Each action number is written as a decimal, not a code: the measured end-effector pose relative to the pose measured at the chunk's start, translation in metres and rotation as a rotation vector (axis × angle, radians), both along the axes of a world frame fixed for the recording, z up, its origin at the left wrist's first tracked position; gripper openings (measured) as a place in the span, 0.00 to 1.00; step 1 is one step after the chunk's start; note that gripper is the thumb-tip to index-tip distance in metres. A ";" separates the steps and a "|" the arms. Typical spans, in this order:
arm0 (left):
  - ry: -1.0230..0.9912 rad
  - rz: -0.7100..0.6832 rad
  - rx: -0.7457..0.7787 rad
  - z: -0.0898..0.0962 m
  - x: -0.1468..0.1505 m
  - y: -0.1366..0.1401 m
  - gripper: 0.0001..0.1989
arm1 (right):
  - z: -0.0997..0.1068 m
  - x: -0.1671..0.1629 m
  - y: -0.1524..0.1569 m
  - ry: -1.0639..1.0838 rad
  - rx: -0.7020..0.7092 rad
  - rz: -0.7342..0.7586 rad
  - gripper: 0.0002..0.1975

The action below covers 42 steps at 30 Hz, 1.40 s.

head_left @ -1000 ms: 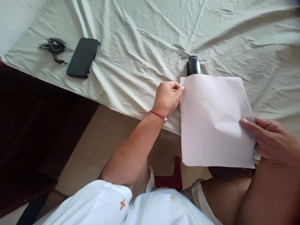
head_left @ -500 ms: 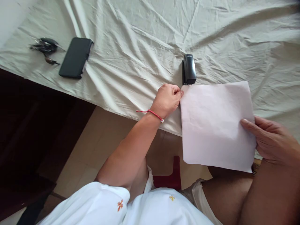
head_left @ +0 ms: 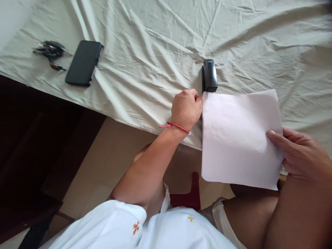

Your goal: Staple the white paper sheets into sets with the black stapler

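Observation:
A pale sheet of paper [head_left: 238, 138] hangs over the near edge of a bed covered in a wrinkled light cloth [head_left: 155, 45]. My left hand [head_left: 186, 109], with a red thread at the wrist, is curled at the paper's top left corner; its fingertips are hidden. My right hand [head_left: 301, 154] grips the paper's right edge, thumb on top. A black stapler [head_left: 209, 75] lies on the cloth, its front end touching the paper's top left corner, just beyond my left hand.
A black phone [head_left: 83, 63] and a bunch of keys [head_left: 49, 52] lie at the cloth's far left. Dark furniture [head_left: 31, 145] stands left of the bed. Below are a tiled floor [head_left: 103, 162], a red object [head_left: 190, 197], and my lap.
The paper dropped lower, uncovering the stapler, and its corner now meets the stapler's front. My left hand turned from a visible pinch into a closed fist at that corner.

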<state>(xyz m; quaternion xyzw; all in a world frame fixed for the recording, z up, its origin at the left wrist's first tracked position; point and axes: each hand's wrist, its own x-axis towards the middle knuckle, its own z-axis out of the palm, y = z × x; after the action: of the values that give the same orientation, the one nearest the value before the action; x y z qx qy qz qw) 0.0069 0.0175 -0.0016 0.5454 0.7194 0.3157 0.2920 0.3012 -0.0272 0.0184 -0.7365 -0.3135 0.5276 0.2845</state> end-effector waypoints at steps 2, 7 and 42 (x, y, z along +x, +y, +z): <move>-0.005 0.024 0.061 0.001 0.001 -0.001 0.09 | 0.000 0.001 0.000 -0.001 0.011 -0.022 0.22; -0.116 -0.071 0.310 0.000 0.003 0.003 0.19 | 0.000 0.001 0.000 0.032 0.048 -0.027 0.21; -1.032 0.080 -0.143 0.014 -0.001 -0.005 0.23 | -0.004 -0.030 0.010 0.037 0.504 -0.163 0.16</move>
<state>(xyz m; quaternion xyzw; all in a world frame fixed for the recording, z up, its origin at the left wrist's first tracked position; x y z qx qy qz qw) 0.0061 0.0127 0.0128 0.2695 0.5219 0.5045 0.6328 0.2711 -0.0176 0.0149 -0.6554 -0.3693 0.4215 0.5063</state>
